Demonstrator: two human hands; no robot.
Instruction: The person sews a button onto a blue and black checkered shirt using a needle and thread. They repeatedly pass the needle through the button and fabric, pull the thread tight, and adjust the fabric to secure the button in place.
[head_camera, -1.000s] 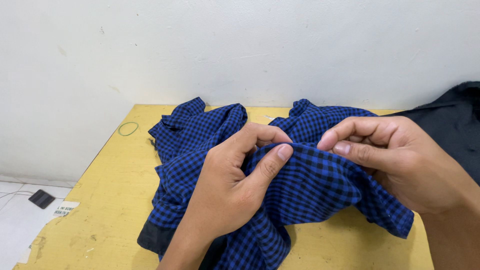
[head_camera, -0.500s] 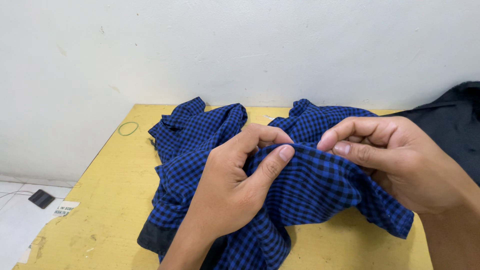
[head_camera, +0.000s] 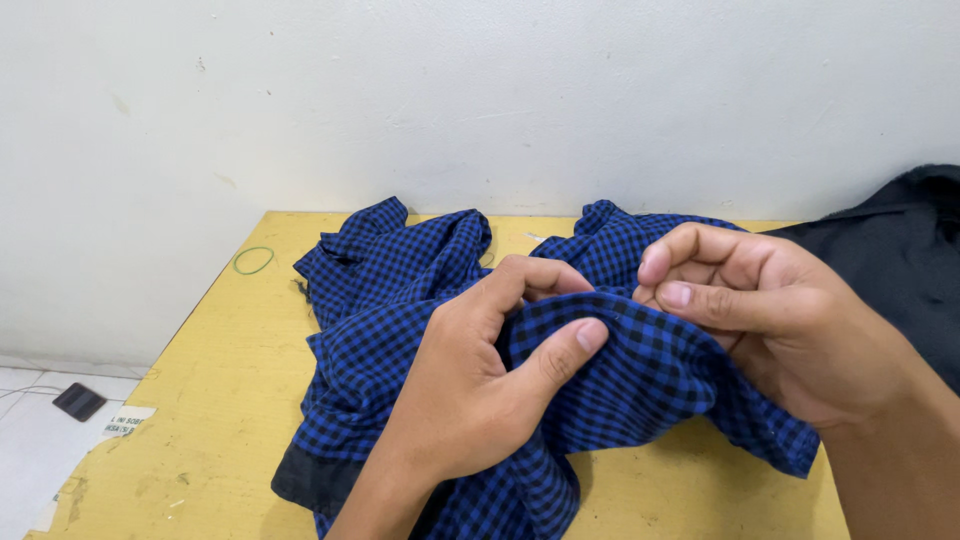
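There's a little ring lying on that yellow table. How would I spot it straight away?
Start at the yellow table against the white wall and go to its far left corner. There, left of the crumpled blue-and-black checked shirt and apart from it, lies the rubber band. It is a thin, pale green loop, the only small thing on that bare yellow patch.

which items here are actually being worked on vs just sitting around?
In hand:
- blue checked shirt, a fold of it pinched by both hands
- left hand, thumb on top of the fold
- right hand, fingers closed on the same fold

Lying about:
- green rubber band on the yellow table
- dark garment at the right
- small dark object on the floor
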